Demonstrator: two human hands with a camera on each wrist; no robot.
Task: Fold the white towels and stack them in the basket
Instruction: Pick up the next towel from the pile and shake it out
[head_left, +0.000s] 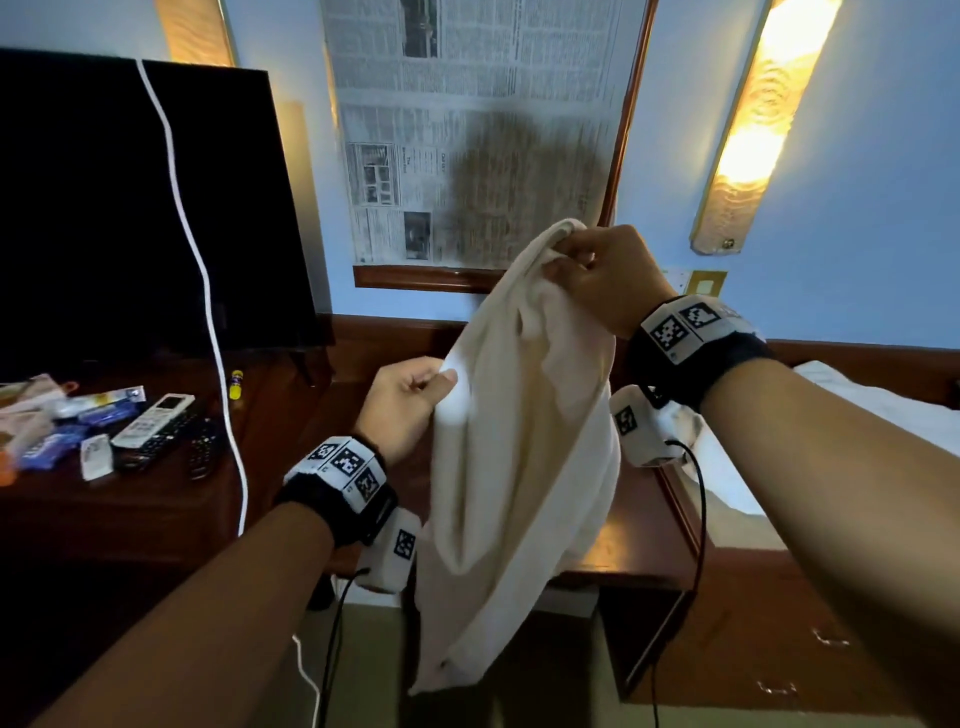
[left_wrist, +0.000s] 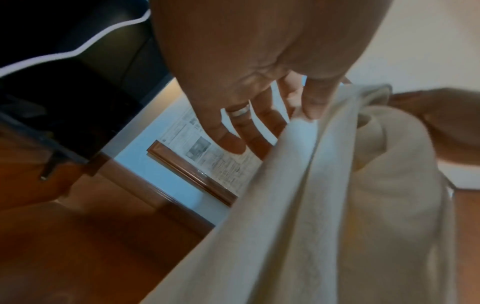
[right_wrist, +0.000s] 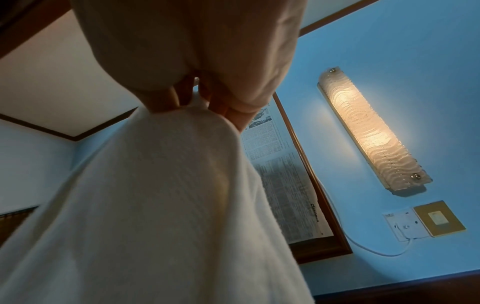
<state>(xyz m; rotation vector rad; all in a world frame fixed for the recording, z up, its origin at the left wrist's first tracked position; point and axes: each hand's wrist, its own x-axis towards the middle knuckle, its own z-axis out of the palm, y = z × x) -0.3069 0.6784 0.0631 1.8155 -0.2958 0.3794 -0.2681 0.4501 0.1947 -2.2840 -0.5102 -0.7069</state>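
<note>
A white towel (head_left: 524, 441) hangs in the air in front of me, bunched and unfolded, its lower end near the floor. My right hand (head_left: 597, 280) grips its top end high up, fingers curled round the cloth (right_wrist: 161, 185). My left hand (head_left: 410, 405) is lower and to the left, pinching a side edge of the towel (left_wrist: 298, 205) between thumb and fingers (left_wrist: 311, 102). No basket shows in any view.
A dark wooden desk (head_left: 156, 499) at the left carries a black TV (head_left: 130, 208), remotes (head_left: 156, 421) and small packets. A white cable (head_left: 208, 312) hangs down across the TV. A newspaper-covered frame (head_left: 467, 130) hangs behind the towel; a white-sheeted bed (head_left: 857, 410) lies at the right.
</note>
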